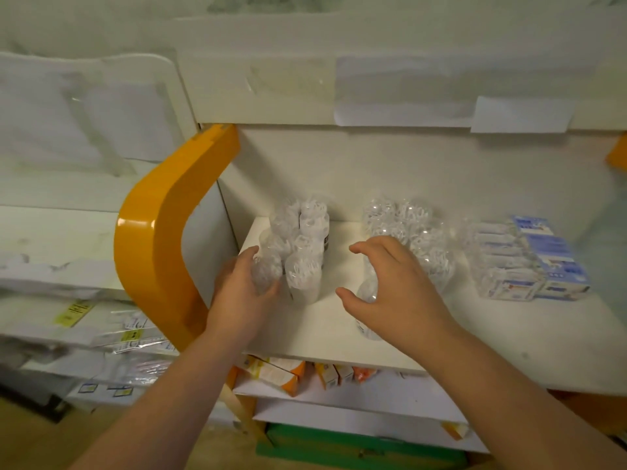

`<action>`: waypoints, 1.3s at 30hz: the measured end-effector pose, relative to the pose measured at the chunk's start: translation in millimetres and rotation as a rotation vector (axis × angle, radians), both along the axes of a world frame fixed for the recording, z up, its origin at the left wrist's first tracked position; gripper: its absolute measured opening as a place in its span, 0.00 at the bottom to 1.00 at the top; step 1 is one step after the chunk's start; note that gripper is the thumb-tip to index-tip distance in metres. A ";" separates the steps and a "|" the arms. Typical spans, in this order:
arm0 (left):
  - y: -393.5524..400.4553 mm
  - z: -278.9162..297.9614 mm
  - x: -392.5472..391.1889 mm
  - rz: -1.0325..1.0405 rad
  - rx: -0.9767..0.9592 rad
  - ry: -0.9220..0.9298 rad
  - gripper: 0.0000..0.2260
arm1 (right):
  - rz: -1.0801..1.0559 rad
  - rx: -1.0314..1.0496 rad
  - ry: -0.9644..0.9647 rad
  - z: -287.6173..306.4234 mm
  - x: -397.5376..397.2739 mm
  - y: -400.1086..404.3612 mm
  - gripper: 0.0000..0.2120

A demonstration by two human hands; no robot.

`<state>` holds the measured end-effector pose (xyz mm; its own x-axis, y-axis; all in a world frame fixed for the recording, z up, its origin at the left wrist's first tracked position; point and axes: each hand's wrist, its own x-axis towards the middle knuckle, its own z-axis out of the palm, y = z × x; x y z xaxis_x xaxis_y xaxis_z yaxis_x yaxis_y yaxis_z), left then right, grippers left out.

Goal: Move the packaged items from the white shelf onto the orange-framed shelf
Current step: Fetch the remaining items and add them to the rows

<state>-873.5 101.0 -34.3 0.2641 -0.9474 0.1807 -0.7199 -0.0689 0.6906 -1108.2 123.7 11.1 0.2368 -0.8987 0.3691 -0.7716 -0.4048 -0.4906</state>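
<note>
Here the left hand point(244, 286) grips a clear plastic cotton-swab tub point(266, 271), partly hidden; the right hand point(390, 283) hovers spread, holding nothing, over another blurred clear tub point(368, 293).

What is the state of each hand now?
Left hand: grips a clear pack.
Right hand: open, fingers spread above another clear pack, not gripping it.
</note>
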 end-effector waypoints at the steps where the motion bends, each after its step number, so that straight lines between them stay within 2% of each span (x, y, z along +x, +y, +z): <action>1: 0.5 -0.1 0.2 -0.001 0.010 -0.001 0.28 | 0.003 0.001 0.001 0.9 0.1 0.7 0.26; 5: 6.6 4.9 5.4 0.010 0.049 -0.026 0.33 | 0.016 -0.020 -0.007 4.5 1.2 2.7 0.26; 8: 20.7 17.7 3.8 -0.007 0.023 -0.089 0.34 | 0.013 -0.018 -0.009 6.3 3.1 4.9 0.25; 14: 60.6 68.3 -2.1 -0.020 -0.227 -0.355 0.30 | 0.017 -0.090 -0.103 13.8 16.8 0.8 0.22; 20: 94.6 105.7 35.2 0.044 -0.435 -0.468 0.21 | 0.108 -0.070 -0.205 18.8 53.2 2.0 0.23; 27: 112.5 110.6 110.0 0.231 -0.242 -0.410 0.25 | 0.221 -0.144 -0.282 46.9 119.0 12.1 0.22; 31: 116.7 105.2 165.4 0.227 -0.201 -0.374 0.26 | 0.280 -0.215 -0.322 67.1 167.2 27.4 0.19; 39: 113.3 102.4 291.4 0.186 -0.208 -0.319 0.27 | 0.253 -0.219 -0.215 80.5 302.5 40.7 0.20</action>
